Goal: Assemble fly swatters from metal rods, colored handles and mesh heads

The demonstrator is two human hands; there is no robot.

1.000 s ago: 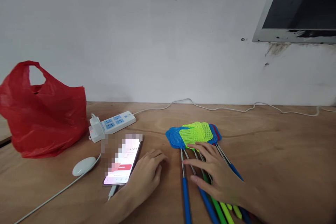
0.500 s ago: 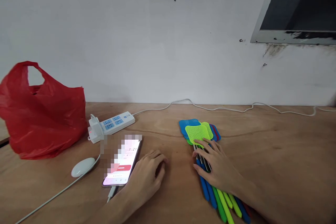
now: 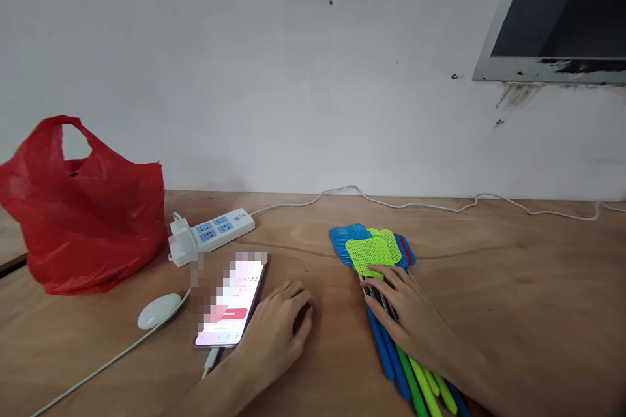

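Observation:
My right hand [image 3: 408, 313] lies over a bundle of fly swatters, its fingers spread across their thin metal rods and touching the lower edge of the front yellow-green mesh head [image 3: 369, 254]. Blue mesh [image 3: 345, 241] sticks out to the left of it, and blue and dark red heads [image 3: 407, 251] show at the right. Blue, green and yellow-green handles [image 3: 418, 384] fan out toward me, partly hidden under the hand and forearm. My left hand [image 3: 281, 316] rests on the table, fingers loosely bent with a gap at the thumb, holding nothing. Beside it lies a lit phone [image 3: 235, 313].
At the left stands a red plastic bag [image 3: 98, 221]. A white power strip [image 3: 215, 231] sits near the wall, its cord [image 3: 411, 206] running right. A white oval device [image 3: 159, 311] and a cable plugged into the phone [image 3: 211, 359] lie on the wooden table [image 3: 528, 313].
My right thumb has come closer to the index finger, and the swatters have shifted slightly under the hand, the blue head sliding left. The left hand stays put. The camera view has shifted a little.

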